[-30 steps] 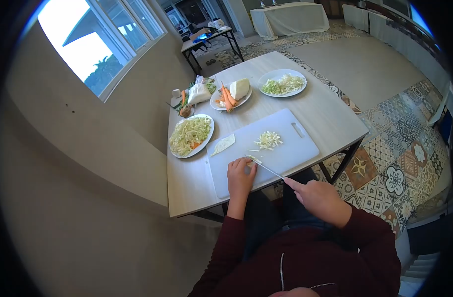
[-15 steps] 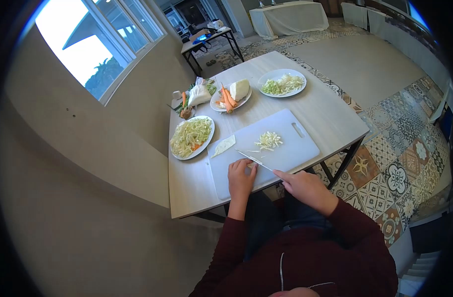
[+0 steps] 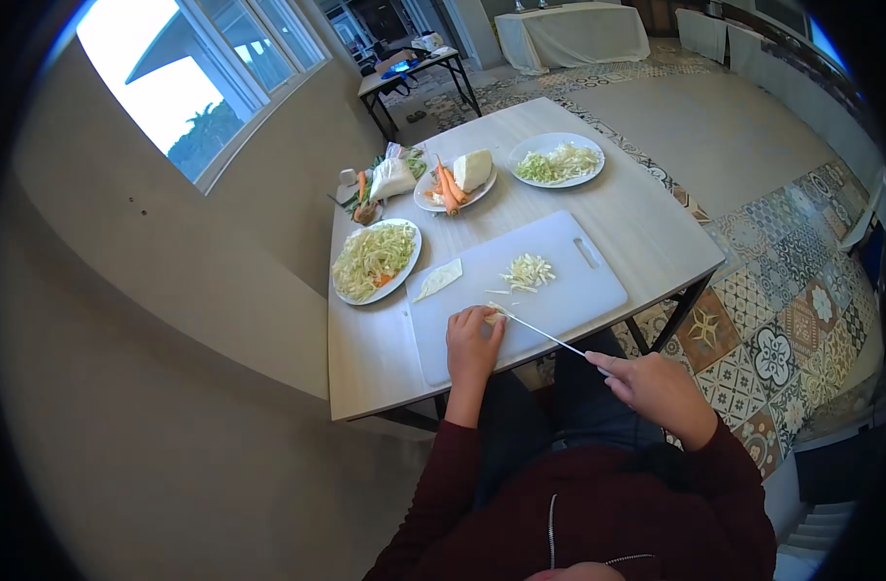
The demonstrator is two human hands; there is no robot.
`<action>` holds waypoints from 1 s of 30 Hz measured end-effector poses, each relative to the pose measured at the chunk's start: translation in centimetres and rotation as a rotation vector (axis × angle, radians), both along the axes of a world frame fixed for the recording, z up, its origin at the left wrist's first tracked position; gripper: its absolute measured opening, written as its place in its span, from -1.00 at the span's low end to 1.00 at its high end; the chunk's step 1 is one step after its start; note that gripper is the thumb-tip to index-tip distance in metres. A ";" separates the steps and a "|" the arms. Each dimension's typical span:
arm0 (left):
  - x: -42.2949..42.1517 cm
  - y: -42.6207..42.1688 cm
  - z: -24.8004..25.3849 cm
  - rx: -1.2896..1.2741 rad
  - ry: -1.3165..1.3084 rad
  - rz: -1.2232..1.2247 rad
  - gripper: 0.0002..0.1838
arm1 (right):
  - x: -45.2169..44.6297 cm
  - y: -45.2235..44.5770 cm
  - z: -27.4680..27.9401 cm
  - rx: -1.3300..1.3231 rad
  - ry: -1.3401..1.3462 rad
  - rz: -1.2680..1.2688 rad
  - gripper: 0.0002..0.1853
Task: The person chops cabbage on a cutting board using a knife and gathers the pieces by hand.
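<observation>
"What lies on the cutting board [image 3: 583, 283], starting from the left?"

"A flat pale slice [image 3: 438, 280], narrowing toward its lower end; then the left hand [image 3: 475, 344], fingers bunched together and pressing on a small whitish piece [image 3: 496, 314] near the board's front; then a loose heap of cream-coloured strips [image 3: 529, 272], a few stray bits [image 3: 501, 291] just beside it"

"And the knife [image 3: 544, 332]?"

"Thin and straight, tip end right by that small piece, slanting down to the right hand [image 3: 648, 382], which is clamped round the handle beyond the near edge of the worktop [image 3: 646, 232]"

"The surface and the room?"

"A plain wall [image 3: 230, 252] and window [image 3: 201, 87] at left; pale wood-look worktop, carrying shredded vegetables [image 3: 373, 254] on a plate, bagged greens [image 3: 392, 179], carrots [image 3: 450, 189] beside a white block [image 3: 473, 169], and pale green shreds [image 3: 559, 163]; a cloth-covered table [image 3: 574, 44] behind; patterned tiles [image 3: 772, 320] at right"

"Anything hard to make out?"

"The left fingers hide much of the small piece, the right hand covers most of the handle, and the view's corners go black"
</observation>
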State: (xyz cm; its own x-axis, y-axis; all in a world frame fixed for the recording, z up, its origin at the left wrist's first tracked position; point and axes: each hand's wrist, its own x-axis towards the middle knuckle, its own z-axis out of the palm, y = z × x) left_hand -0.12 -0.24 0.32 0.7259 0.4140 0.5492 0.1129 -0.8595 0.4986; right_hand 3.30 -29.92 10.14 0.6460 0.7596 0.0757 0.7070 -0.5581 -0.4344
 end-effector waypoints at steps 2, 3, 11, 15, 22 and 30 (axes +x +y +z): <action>0.0 0.0 -0.2 0.003 -0.009 0.000 -0.79 | 0.1 0.0 0.0 0.029 -0.030 -0.001 -0.55; 0.1 0.0 -0.1 -0.002 -0.018 0.000 -0.79 | 0.1 0.0 -0.1 0.025 -0.025 -0.009 -0.55; -0.3 -0.3 -0.1 -0.030 -0.068 0.007 -0.80 | 0.4 0.6 -1.7 0.135 0.086 -0.026 -0.56; -0.3 -0.3 -0.1 -0.038 -0.086 0.004 -0.79 | 0.1 0.7 -0.8 0.088 0.091 -0.027 -0.56; -0.3 0.1 -0.2 -0.007 -0.092 -0.041 -0.80 | 0.9 2.5 -2.2 0.057 0.068 0.001 -0.55; -0.3 0.2 -0.4 -0.032 -0.107 -0.010 -0.80 | 2.1 3.6 -3.4 0.060 0.045 0.036 -0.54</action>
State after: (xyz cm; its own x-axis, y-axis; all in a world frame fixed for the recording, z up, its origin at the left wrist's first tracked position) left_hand -0.39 0.00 -0.13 0.6679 0.4257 0.6105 0.0487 -0.8436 0.5348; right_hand 5.39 -26.35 6.71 0.6224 0.7771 0.0936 0.7052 -0.5049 -0.4977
